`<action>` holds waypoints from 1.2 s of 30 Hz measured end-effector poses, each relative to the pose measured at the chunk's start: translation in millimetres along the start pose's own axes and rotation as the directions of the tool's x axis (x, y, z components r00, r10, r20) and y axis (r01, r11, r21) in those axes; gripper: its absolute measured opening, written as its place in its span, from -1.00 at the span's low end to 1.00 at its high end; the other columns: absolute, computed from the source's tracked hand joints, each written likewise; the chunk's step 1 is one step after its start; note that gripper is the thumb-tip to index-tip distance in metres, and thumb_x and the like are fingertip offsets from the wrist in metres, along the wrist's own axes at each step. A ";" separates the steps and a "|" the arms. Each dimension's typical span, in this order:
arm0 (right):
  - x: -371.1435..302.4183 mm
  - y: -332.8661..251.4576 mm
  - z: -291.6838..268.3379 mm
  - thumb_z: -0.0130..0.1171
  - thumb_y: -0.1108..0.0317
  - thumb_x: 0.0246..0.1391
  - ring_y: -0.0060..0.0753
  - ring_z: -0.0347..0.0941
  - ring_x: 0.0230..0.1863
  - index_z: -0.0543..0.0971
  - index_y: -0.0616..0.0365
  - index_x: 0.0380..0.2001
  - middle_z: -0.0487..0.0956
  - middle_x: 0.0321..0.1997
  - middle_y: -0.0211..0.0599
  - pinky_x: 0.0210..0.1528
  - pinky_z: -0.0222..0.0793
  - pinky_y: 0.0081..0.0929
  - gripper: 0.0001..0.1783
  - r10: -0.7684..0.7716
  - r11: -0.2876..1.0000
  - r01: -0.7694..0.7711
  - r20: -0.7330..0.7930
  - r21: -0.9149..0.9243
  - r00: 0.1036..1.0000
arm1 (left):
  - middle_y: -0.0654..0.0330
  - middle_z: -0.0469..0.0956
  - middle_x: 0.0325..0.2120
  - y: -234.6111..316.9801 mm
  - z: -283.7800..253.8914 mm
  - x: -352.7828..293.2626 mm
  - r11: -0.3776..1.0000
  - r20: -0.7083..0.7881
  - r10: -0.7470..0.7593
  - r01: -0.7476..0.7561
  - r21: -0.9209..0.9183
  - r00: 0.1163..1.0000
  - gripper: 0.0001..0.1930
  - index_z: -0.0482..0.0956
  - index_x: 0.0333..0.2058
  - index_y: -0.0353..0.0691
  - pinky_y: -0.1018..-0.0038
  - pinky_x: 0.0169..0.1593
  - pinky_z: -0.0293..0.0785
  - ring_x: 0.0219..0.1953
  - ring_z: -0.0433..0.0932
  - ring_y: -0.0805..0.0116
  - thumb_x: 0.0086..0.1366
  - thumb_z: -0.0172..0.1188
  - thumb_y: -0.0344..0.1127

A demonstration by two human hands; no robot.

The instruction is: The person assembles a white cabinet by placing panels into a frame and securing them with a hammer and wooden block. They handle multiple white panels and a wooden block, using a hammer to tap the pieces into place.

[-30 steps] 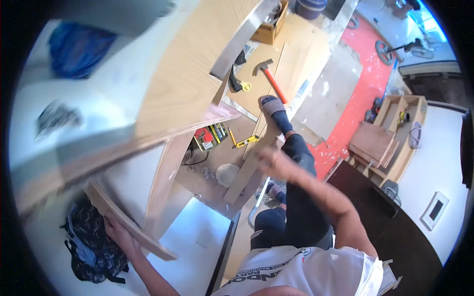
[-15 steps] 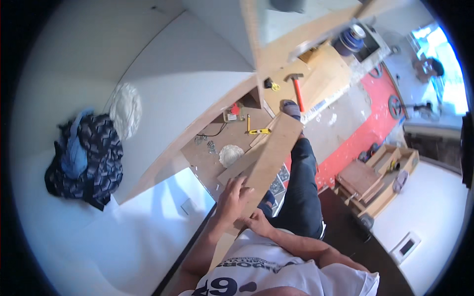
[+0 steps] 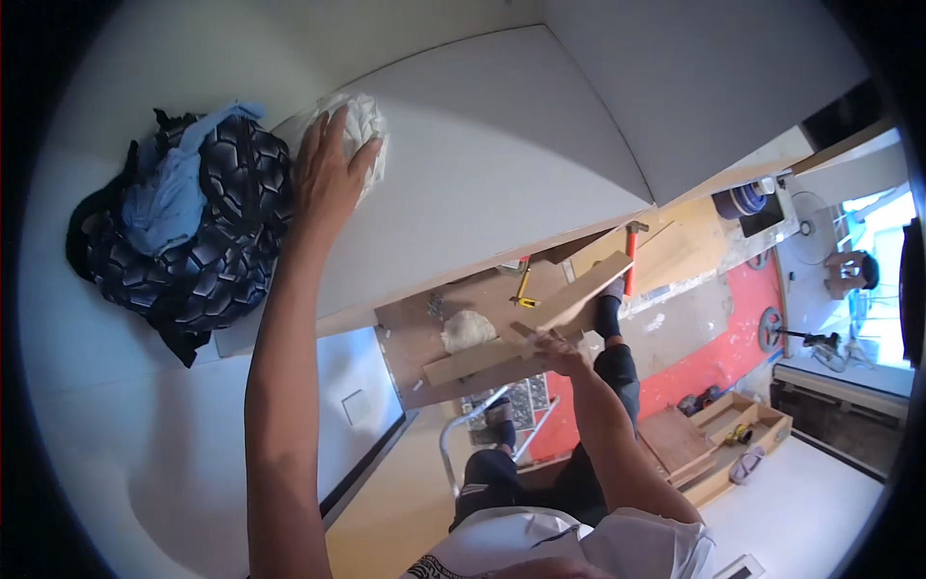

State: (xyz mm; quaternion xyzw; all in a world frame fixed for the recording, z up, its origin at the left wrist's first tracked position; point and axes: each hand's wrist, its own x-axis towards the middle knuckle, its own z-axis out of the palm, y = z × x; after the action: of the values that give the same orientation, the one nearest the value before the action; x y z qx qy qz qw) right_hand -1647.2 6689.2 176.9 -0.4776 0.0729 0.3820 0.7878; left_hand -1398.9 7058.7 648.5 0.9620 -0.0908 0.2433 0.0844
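My left hand (image 3: 331,179) reaches far up at the left, its fingers spread over a crumpled white plastic or cloth bundle (image 3: 369,125) and apparently touching it. The bundle lies on a large pale panel (image 3: 463,145), right beside a dark patterned backpack (image 3: 236,251) with a light blue cloth (image 3: 164,207) draped on it. Lower and to the right, my right hand (image 3: 559,353) is closed on the near end of a long wooden board (image 3: 584,292), which points away to the upper right. Its fingertips are partly hidden. Another wooden strip (image 3: 468,364) lies beneath.
A red-handled hammer (image 3: 630,261) and a yellow tool (image 3: 524,299) lie beyond the board. Metal tubing (image 3: 447,444) stands near my legs. An open wooden drawer (image 3: 743,439) sits at the right. Another person (image 3: 854,272) is at the far right by the bright opening.
My left hand has left the board and stretched up left to the white bundle. My right hand keeps the board, now farther from my body. The view has shifted.
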 end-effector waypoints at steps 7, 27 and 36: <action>-116.1 -150.8 100.6 0.19 0.24 -0.03 -0.27 0.51 -0.26 0.53 0.30 -0.26 0.56 -0.36 -0.09 -0.21 0.39 -0.37 -0.66 -0.425 0.498 -0.208 -0.446 -0.842 0.788 | -0.04 0.35 0.00 -28.9 44.1 1.1 0.923 -0.108 -0.290 0.308 0.229 0.951 -0.46 0.34 0.04 -0.22 0.17 0.08 0.24 0.03 0.33 -0.01 0.20 0.05 0.02; -68.4 -575.4 73.6 0.06 0.26 0.07 -0.23 0.45 -0.15 0.45 0.15 -0.11 0.48 -0.13 -0.21 -0.14 0.44 -0.35 -0.67 -0.364 -0.920 -0.337 0.759 -0.201 0.539 | -0.22 -0.15 0.25 314.4 110.7 24.9 0.295 -0.070 -0.349 0.038 -0.955 0.934 -0.43 -0.08 0.20 -0.46 0.11 0.30 -0.15 0.31 -0.20 -0.14 0.29 -0.12 -0.39; -57.6 -552.2 47.3 -0.10 0.09 0.20 -0.36 0.37 0.02 0.33 0.14 0.08 0.38 0.08 -0.28 0.01 0.40 -0.42 -0.53 -0.475 -0.861 -0.366 0.816 -0.354 0.330 | -0.31 0.09 0.14 208.3 243.7 190.2 0.799 -0.307 -0.372 0.134 -0.586 0.876 -0.56 0.14 0.11 -0.52 0.07 0.28 -0.09 0.23 -0.01 -0.25 0.28 -0.19 -0.41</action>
State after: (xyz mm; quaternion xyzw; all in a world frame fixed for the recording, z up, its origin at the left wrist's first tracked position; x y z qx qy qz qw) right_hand -1328.4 6557.5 614.5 -0.8027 -0.3508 -0.4521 -0.1680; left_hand -1168.9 6781.1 553.7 0.8278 -0.0045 0.3879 0.4053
